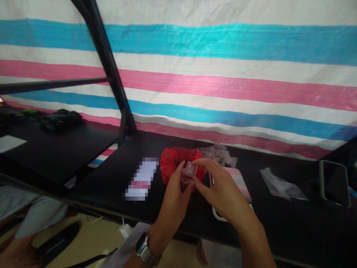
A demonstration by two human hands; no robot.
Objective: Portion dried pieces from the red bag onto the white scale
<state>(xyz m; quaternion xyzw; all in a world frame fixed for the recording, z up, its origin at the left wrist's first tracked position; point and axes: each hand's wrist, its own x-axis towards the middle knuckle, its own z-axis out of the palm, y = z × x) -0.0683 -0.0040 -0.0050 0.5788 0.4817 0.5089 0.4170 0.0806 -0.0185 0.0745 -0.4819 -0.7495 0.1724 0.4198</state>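
Between my two hands is a small clear plastic bag [190, 169], held above the table in front of a red plastic bag. My left hand [176, 189] pinches its left side with thumb and fingers. On its right side, my right hand [216, 182] grips the edge between thumb and forefinger. What the clear bag contains, if anything, I cannot make out. The red plastic bag [168, 163] stands with its mouth open, partly hidden by my hands. Under my right forearm lies a flat pale pink-and-white case [239, 182], partly covered.
Several small clear bags with tiny parts [221, 154] lie behind my right hand. Flat clear bags [281, 186] and a phone [334, 183] are farther right on the black table [111, 186]. A blurred-out paper [142, 178] lies left. A black metal post [107, 63] rises beyond it.
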